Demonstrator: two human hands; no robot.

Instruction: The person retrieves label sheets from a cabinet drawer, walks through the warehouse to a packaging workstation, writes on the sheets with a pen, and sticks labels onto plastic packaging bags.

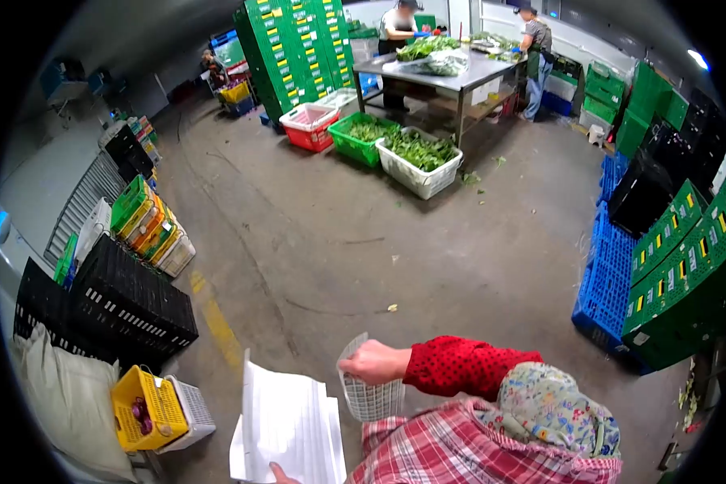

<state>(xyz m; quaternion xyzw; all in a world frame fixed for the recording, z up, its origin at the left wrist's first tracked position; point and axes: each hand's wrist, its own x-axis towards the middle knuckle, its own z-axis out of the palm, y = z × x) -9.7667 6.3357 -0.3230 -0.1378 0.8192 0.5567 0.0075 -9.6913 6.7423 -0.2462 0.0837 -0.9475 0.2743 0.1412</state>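
Observation:
My left hand (281,473) shows mostly its thumb at the bottom edge, pressed on a stack of white paper sheets (290,415) with faint lines. One sheet stands up along the left side of the stack. To the right, my right hand (373,362) is closed on the upper part of a curled pale sheet with a grid pattern (375,397), held apart from the stack. Its arm wears a red dotted cuff (460,367) and a floral sleeve cover (557,407). Fine print on the sheets is too small to read.
Green crates (682,270) on blue pallets (609,270) line the right. Black crates (133,298) and a yellow basket (149,407) stand left. Crates of leafy greens (419,153) sit before a metal table (427,77), where two people work. Another person is far left.

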